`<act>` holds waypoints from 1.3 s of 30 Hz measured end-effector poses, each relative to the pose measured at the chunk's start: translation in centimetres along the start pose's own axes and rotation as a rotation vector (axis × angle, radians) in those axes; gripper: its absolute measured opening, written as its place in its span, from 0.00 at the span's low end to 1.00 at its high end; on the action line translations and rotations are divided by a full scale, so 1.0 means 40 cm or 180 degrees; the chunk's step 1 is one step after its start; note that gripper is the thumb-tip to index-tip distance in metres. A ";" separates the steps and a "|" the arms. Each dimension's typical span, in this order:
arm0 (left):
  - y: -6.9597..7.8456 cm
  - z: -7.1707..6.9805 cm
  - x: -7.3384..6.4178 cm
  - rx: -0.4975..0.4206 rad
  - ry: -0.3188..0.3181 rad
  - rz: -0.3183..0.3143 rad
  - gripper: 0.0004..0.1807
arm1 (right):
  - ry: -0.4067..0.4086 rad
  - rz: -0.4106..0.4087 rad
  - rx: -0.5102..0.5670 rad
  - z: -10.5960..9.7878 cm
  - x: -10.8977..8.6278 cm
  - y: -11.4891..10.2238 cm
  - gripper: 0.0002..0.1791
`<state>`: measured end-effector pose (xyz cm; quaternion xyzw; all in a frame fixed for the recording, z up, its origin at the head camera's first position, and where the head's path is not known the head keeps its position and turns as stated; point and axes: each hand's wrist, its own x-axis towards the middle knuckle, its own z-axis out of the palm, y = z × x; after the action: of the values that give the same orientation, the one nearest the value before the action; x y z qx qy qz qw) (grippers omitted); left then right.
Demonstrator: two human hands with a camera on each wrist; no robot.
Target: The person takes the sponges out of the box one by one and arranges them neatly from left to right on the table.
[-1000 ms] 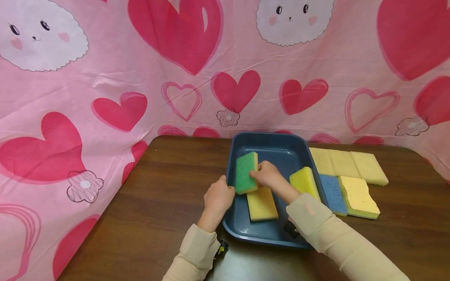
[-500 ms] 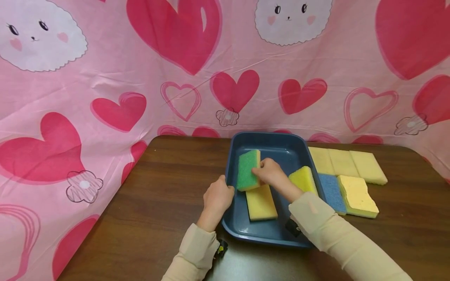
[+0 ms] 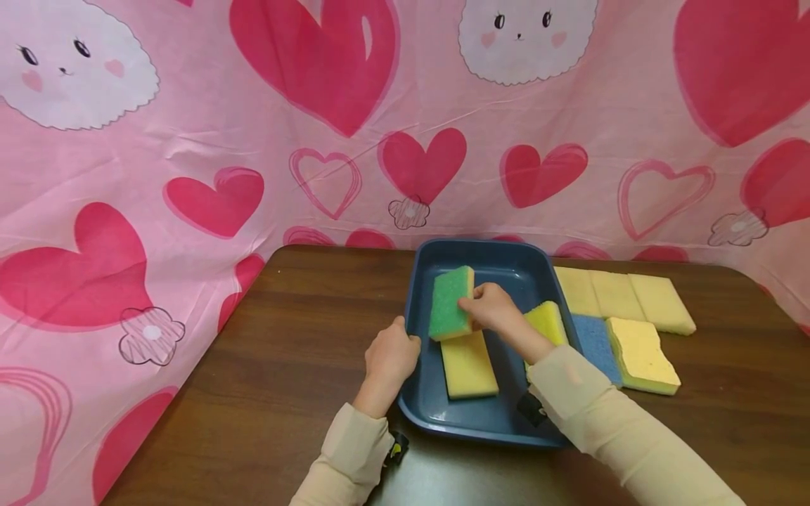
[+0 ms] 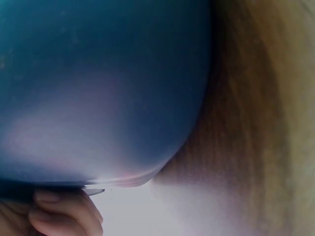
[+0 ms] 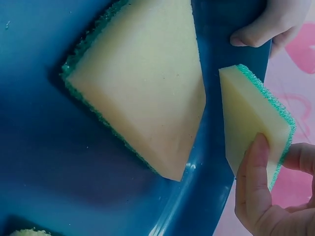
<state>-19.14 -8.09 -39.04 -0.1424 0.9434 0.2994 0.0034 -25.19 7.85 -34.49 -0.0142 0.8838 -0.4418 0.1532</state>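
Note:
My right hand point(image 3: 496, 309) pinches a green-and-yellow scrub sponge point(image 3: 451, 303) over the left part of a blue tray point(image 3: 465, 416). Its green scouring face shows in the head view. In the right wrist view, the fingers press the sponge's pale yellow side point(image 5: 241, 115) with the thumb opposite. My left hand point(image 3: 390, 355) grips the tray's left rim; curled fingers point(image 4: 69, 214) show under the edge in the left wrist view. Inside the tray, another sponge point(image 3: 471, 372) lies yellow side up, partly overlapped by the held one. A bright yellow sponge point(image 3: 548, 320) leans by the right wall.
Right of the tray, three pale yellow sponges point(image 3: 614, 294) lie in a row on the wooden table point(image 3: 304, 337). In front of them are a blue-faced sponge point(image 3: 596, 346) and a wavy-edged yellow one point(image 3: 644, 355). A pink heart-patterned cloth point(image 3: 443, 91) hangs behind.
My right hand has carried the held sponge slightly right and toward the tray's far end, uncovering more of the sponge beneath. The left hand stays on the rim.

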 end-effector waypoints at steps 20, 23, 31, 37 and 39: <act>-0.001 0.004 0.000 0.0041 0.0047 0.0009 0.22 | 0.0076 0.0038 0.0284 -0.038 -0.022 0.014 0.24; 0.001 0.003 -0.001 0.0057 0.0039 0.0000 0.22 | 0.0027 0.0045 0.0305 -0.050 -0.028 0.017 0.25; 0.003 0.001 -0.004 0.0093 0.0046 -0.0016 0.22 | -0.0182 0.0037 0.0354 -0.082 -0.058 0.011 0.28; 0.004 0.003 -0.005 0.0130 0.0058 -0.0013 0.23 | -0.0237 0.0014 0.0310 -0.111 -0.079 0.013 0.30; 0.004 0.003 -0.004 0.0133 0.0061 -0.0005 0.23 | -0.0256 -0.0012 0.0306 -0.123 -0.084 0.018 0.30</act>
<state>-19.01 -7.85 -39.05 -0.1459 0.9493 0.2783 -0.0024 -23.29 12.65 -31.41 -0.0262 0.8546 -0.4831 0.1884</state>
